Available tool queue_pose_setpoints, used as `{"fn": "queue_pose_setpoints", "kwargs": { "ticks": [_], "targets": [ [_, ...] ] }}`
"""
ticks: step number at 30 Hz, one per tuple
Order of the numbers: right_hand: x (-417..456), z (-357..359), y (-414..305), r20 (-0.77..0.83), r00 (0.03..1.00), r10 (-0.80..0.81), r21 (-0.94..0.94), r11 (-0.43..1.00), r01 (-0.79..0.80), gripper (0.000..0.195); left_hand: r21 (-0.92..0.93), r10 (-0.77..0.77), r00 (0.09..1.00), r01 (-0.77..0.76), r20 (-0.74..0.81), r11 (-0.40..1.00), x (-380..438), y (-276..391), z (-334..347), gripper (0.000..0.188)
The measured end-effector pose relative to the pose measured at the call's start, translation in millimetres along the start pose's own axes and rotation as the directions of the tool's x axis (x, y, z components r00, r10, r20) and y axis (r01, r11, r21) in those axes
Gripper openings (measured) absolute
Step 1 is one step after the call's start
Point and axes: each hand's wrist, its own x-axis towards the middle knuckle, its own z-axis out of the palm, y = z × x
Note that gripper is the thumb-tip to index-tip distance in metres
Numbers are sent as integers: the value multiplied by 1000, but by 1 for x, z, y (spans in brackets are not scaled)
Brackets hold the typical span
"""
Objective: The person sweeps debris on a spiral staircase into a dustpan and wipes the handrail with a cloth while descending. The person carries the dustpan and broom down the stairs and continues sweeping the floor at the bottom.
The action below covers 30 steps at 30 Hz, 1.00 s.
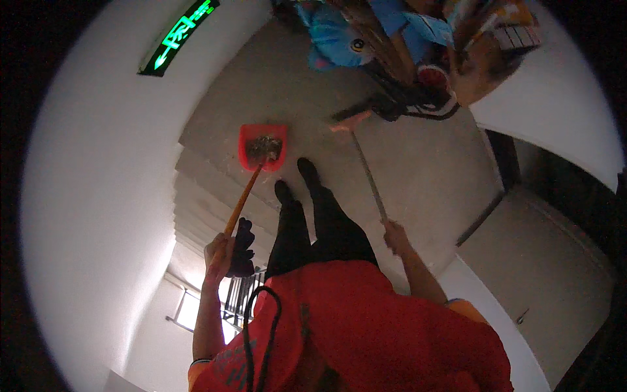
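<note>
My left hand (220,255) is closed around the orange handle of a red dustpan (242,147), and a dark glove (242,252) hangs beside that hand. Grey debris (264,147) lies in the pan, which is close to the top of the stairs. On the other side, my right hand (396,237) grips the thin stick of a broom (366,169). The broom's pinkish head (350,122) is on the floor beside a dark object, below a pile of goods.
Stairs (210,196) descend at the left, with a black railing (240,294) further down. Cardboard and a blue bag with an eye print (338,46) are heaped at the top right. A door (534,274) stands at the right. A lit green exit sign (179,36) is on the left wall.
</note>
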Motion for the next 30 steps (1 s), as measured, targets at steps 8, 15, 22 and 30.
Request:
{"fn": "queue_pose_setpoints", "kwargs": {
  "ticks": [8, 15, 22, 30],
  "targets": [
    [16, 78, -11, 63, 992, 108, 227, 966, -119, 37, 289, 63, 972, -129, 228, 948, 38, 28, -8, 9],
    [-60, 57, 84, -58, 986, -157, 163, 973, 165, 34, 344, 104, 911, -254, 399, 904, 64, 31, -10, 7],
    [28, -56, 92, -482, 686, -545, -709, 702, 59, 30, 359, -121, 876, -62, 467, 931, 38, 96, 24, 13],
    [106, 27, 54, -230, 925, -301, -697, 715, 59, 42, 412, 154, 731, -531, 665, 740, 70, 76, 42, 14]
  ]
}}
